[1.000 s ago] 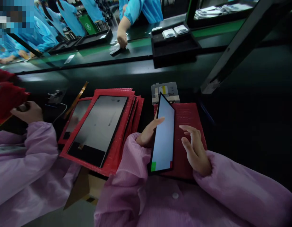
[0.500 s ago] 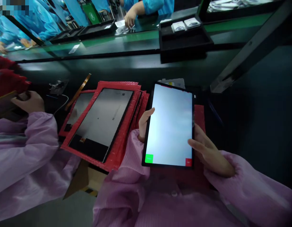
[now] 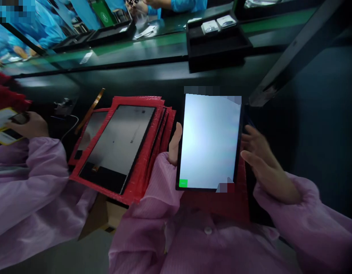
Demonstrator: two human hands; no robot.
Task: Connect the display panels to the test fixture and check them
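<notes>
A lit tablet screen (image 3: 211,140), white with a green square in its lower left corner and a red patch at lower right, is in front of me. My left hand (image 3: 175,144) holds its left edge, the thumb upright along the side and the other fingers hidden behind. Off the right edge, my right hand (image 3: 264,163) has its fingers apart, thumb near the frame; whether a fingertip touches the edge I cannot tell. Beneath the screen lies a red sheet (image 3: 221,205). To the left, a grey display panel (image 3: 119,144) rests on stacked red bubble-wrap sleeves (image 3: 133,190).
A co-worker's hand (image 3: 33,125) at far left grips a yellow-edged item (image 3: 5,127). A black tray (image 3: 218,49) with white packets stands on the bench behind. A metal post (image 3: 292,53) slants at right. An open carton (image 3: 102,217) sits below the stack.
My right hand has come off the screen's right edge and opened, its thumb no longer on the glass. The left thumb has moved off the glass to the side. The screen has shifted slightly right.
</notes>
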